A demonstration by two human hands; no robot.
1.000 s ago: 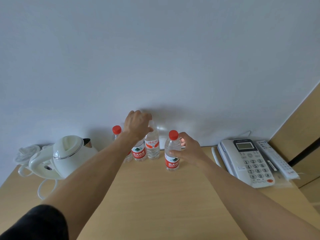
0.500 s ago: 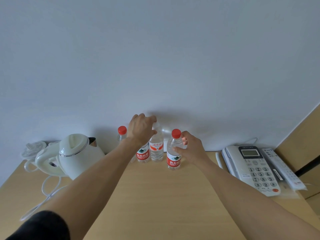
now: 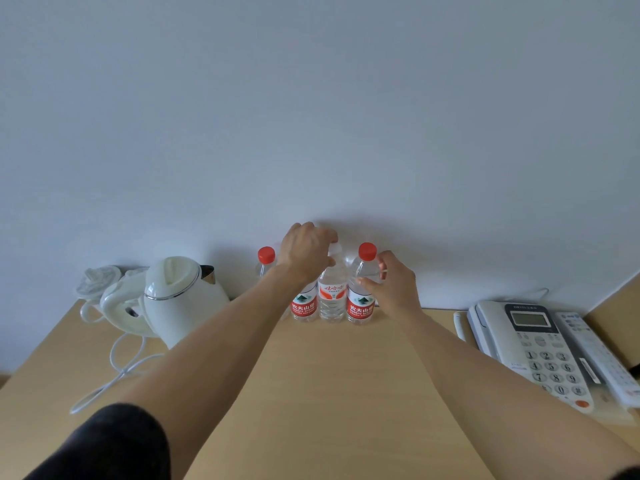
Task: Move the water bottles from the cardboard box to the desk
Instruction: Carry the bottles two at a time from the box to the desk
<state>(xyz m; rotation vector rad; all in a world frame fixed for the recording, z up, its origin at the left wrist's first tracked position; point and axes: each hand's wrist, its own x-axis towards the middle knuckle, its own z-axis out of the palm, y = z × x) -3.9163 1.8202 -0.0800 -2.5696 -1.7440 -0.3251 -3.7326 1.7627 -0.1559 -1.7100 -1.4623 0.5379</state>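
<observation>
Four water bottles (image 3: 331, 292) stand upright in a row on the desk (image 3: 329, 386), right of the kettle (image 3: 180, 299). Left hand (image 3: 306, 252) curls over one bottle's top. Right hand (image 3: 393, 285) loosely cups the rightmost bottle; firm grip unclear. Advice: release straight upward and avoid nudging neighbours.

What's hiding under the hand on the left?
Under the left hand stands a water bottle with a red label. The hand covers its cap and neck, so I can't see those. The white-capped bottle stands right beside it.
</observation>
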